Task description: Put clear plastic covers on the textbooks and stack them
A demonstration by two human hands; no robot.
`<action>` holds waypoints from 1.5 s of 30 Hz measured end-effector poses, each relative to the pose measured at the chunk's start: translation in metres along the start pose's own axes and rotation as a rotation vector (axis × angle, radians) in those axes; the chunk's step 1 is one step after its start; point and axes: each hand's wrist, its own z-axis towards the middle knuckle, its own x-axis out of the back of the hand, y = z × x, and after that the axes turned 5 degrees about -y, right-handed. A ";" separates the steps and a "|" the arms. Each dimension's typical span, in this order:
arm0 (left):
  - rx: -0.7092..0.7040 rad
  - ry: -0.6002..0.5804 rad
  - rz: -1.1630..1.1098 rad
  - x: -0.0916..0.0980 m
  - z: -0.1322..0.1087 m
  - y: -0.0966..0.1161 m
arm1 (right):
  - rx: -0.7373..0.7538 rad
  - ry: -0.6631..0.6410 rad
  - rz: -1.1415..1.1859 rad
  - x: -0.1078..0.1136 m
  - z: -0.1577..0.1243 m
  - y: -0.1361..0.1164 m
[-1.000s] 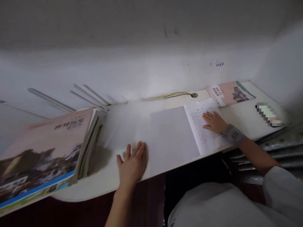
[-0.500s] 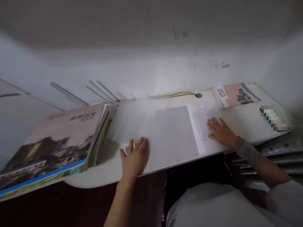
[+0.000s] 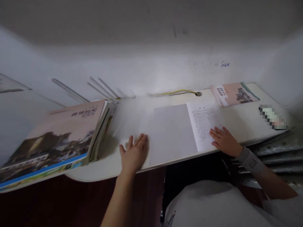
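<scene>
White printed sheet (image 3: 204,126) lies on a pale laminate desk (image 3: 94,174) in the head camera's view, the person's right hand (image 3: 224,142) resting on its lower edge, fingers spread open and gripping nothing. Left of the printed sheet, a plain grey-white blank sheet (image 3: 172,126) lies against it, and just beyond that the left hand (image 3: 133,154) sits flat on the desk, fingers open and holding nothing. Farther left stands a thick pile of pink-covered books (image 3: 56,132). Beyond the printed sheet, a pink softcover book (image 3: 234,94) lies near the wall, beside a yellow cable (image 3: 176,92) running into a round desk grommet (image 3: 198,93). A grey wrist strap (image 3: 251,160) circles the right wrist.
</scene>
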 end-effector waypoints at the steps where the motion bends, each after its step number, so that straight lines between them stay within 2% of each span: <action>1: 0.001 0.022 0.012 0.002 0.000 0.002 | -0.003 0.001 0.007 0.003 0.003 -0.001; 5: -0.036 0.143 0.007 0.011 0.007 0.017 | 0.025 0.043 0.041 0.015 0.031 -0.018; 7: -0.069 0.125 -0.075 0.014 0.012 0.027 | 0.085 0.057 0.062 0.018 0.047 -0.030; 9: -0.073 0.037 -0.210 0.016 0.018 0.035 | 0.127 0.040 0.074 0.017 0.059 -0.041; 12: 0.001 -0.085 -0.486 0.016 0.023 0.039 | 0.134 0.004 0.069 0.010 0.067 -0.049; 16: 0.220 -0.121 -1.079 0.022 0.030 0.027 | 0.137 0.011 0.064 -0.002 0.065 -0.048; 19: 0.385 -0.217 -1.457 0.033 0.037 0.015 | 0.138 0.022 0.064 -0.006 0.064 -0.048; 22: 0.426 -0.381 -1.514 0.045 0.042 0.012 | 0.136 0.011 0.079 -0.007 0.065 -0.049; 25: 0.348 -0.549 -1.348 0.060 0.047 0.021 | 0.129 -0.007 0.138 -0.007 0.067 -0.049; 27: 0.255 -0.525 -1.247 0.077 0.050 0.036 | 0.129 -0.012 0.248 -0.006 0.068 -0.045; 29: 0.129 -0.411 -1.196 0.101 0.054 0.059 | 0.126 -0.005 0.463 -0.002 0.070 -0.037; 32: -0.097 -0.261 -1.109 0.136 0.060 0.109 | 0.047 0.053 0.967 0.011 0.072 -0.017; 35: -0.303 -0.228 -0.979 0.150 0.065 0.168 | -0.093 0.130 1.533 0.032 0.069 0.011; 38: -0.489 -0.306 -0.988 0.135 0.069 0.212 | -0.249 0.182 1.841 0.050 0.058 0.040; 40: -0.537 -0.303 -0.943 0.113 0.070 0.223 | -0.348 0.208 1.860 0.051 0.047 0.059; 42: -0.525 -0.223 -0.807 0.083 0.069 0.217 | -0.432 0.229 1.796 0.041 0.034 0.076; 45: -0.414 -0.032 -0.592 0.034 0.061 0.192 | -0.574 0.277 1.531 0.012 0.016 0.095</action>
